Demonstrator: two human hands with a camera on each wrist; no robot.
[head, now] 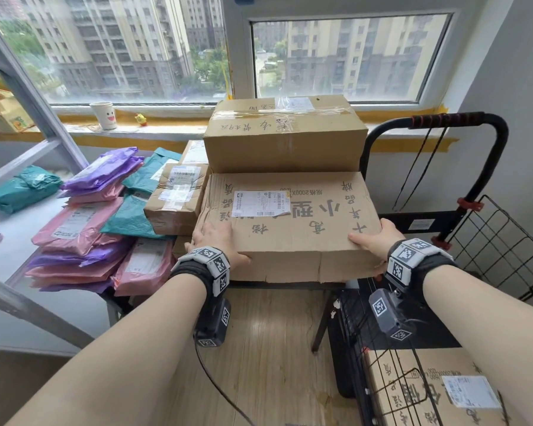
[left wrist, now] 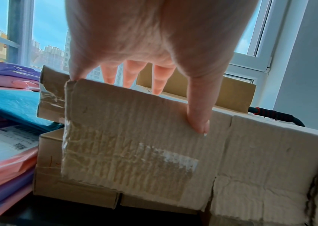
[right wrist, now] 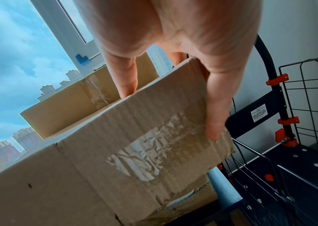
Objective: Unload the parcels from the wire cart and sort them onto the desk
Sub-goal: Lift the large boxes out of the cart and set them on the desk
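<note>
At centre frame, my left hand (head: 216, 241) and right hand (head: 376, 241) clamp the flat cardboard box (head: 290, 222) by its near corners, fingers on top, thumbs down the front.

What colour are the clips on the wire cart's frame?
The clips on the wire cart are red-orange, standing out against its black frame. Right wrist view shows them best.
</note>
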